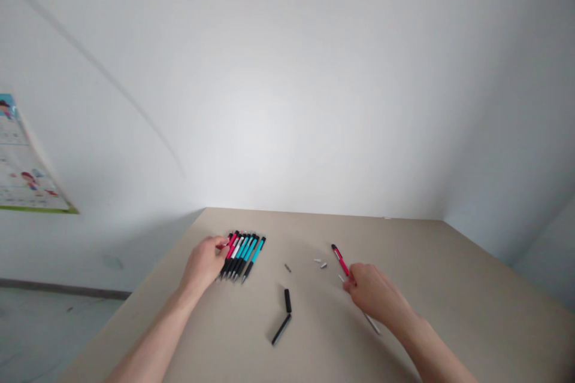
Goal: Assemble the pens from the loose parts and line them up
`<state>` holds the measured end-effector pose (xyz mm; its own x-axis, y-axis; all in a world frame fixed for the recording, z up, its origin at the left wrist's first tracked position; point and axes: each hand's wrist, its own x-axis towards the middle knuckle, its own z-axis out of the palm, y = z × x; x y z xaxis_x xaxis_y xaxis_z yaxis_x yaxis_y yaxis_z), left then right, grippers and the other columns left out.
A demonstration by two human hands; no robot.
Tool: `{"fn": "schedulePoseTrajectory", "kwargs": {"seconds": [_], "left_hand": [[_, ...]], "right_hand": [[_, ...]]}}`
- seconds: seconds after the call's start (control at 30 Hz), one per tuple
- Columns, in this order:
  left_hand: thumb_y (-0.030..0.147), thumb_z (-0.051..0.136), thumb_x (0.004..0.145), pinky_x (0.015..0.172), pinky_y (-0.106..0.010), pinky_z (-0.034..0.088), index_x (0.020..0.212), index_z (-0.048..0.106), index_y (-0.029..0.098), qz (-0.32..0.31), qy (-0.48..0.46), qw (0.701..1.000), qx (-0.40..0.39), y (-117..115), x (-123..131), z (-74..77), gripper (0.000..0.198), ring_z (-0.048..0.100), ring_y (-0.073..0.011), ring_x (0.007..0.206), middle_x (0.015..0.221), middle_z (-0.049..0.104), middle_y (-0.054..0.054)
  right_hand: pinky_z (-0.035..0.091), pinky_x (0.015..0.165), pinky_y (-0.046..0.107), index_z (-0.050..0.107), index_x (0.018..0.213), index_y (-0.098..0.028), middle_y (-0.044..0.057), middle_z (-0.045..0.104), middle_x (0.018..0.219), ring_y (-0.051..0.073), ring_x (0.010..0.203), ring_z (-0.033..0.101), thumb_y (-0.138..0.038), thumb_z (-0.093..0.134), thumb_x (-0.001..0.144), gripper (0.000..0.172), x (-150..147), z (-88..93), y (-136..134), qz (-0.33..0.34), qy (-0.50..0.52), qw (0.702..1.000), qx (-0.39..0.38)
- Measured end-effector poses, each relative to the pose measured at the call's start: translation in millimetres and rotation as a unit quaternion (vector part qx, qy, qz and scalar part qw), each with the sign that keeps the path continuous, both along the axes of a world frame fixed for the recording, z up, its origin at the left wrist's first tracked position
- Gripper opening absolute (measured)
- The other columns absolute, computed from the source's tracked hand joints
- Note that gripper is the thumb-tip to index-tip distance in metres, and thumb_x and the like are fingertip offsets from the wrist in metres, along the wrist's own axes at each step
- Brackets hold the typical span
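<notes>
On the left of the table, several pens (246, 257) with black grips and turquoise, white or red barrels lie side by side. My left hand (205, 260) is at the left end of this row, its thumb and fingers closed around a red pen there. To the right, my right hand (375, 293) pinches the lower end of a red pen barrel (340, 259) with a black top. A thin pale rod (372, 325) sticks out from under that hand. Small silver tips (323, 265) lie left of the red barrel.
Two black tubes, an upper one (287, 300) and a slanted lower one (281, 330), lie in the middle of the beige table (314, 359). A small grey spring-like piece (288, 267) is behind them. A white wall (287, 102) rises at the table's far edge; a poster (29, 161) hangs left.
</notes>
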<state>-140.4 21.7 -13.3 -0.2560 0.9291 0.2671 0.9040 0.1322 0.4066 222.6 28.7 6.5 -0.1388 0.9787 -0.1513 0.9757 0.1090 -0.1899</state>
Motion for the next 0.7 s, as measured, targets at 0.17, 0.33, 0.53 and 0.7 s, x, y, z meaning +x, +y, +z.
{"fn": "schedulePoseTrajectory", "kwargs": {"seconds": [0.17, 0.33, 0.53, 0.7], "left_hand": [[0.024, 0.054, 0.085, 0.089, -0.03, 0.045, 0.092, 0.072, 0.02, -0.092, 0.014, 0.995, 0.041, -2, 11, -3.2, 0.019, 0.061, -0.021, 0.095, 0.096, 0.068, -0.005], [0.017, 0.046, 0.088, 0.097, -0.035, 0.042, 0.1, 0.07, 0.021, -0.169, 0.086, 0.979, 0.071, 7, 32, -2.4, 0.027, 0.055, -0.0218, 0.107, 0.111, 0.063, -0.008], [0.029, 0.053, 0.086, 0.104, -0.061, 0.025, 0.12, 0.06, 0.031, -0.164, 0.123, 0.979, -0.004, 32, 55, 2.1, 0.035, 0.033, -0.034, 0.133, 0.141, 0.046, -0.006], [0.025, 0.042, 0.09, 0.103, -0.056, 0.028, 0.117, 0.058, 0.028, -0.172, 0.124, 0.977, -0.034, 38, 59, -4.8, 0.031, 0.044, -0.0259, 0.127, 0.136, 0.053, -0.006]], "right_hand": [[0.042, 0.065, 0.029, 0.068, 0.085, -0.014, 0.015, 0.071, 0.091, 0.027, 0.087, 0.067, -0.017, 0.053, 0.083, 0.015, -4, 0.7, -1, -0.001, -0.002, 1.0, 0.002], [0.043, 0.066, 0.029, 0.069, 0.086, -0.014, 0.015, 0.071, 0.093, 0.027, 0.088, 0.067, -0.018, 0.053, 0.083, 0.016, -7, 2.7, -2, -0.006, -0.002, 1.0, 0.002], [0.045, 0.069, 0.031, 0.069, 0.089, -0.013, 0.016, 0.071, 0.094, 0.028, 0.089, 0.068, -0.015, 0.05, 0.083, 0.02, -6, 3.0, -3, -0.004, -0.001, 1.0, 0.007], [0.047, 0.073, 0.033, 0.069, 0.092, -0.011, 0.017, 0.07, 0.098, 0.029, 0.093, 0.067, -0.014, 0.048, 0.083, 0.023, -6, 4.2, -5, -0.004, 0.002, 1.0, 0.012]]}}
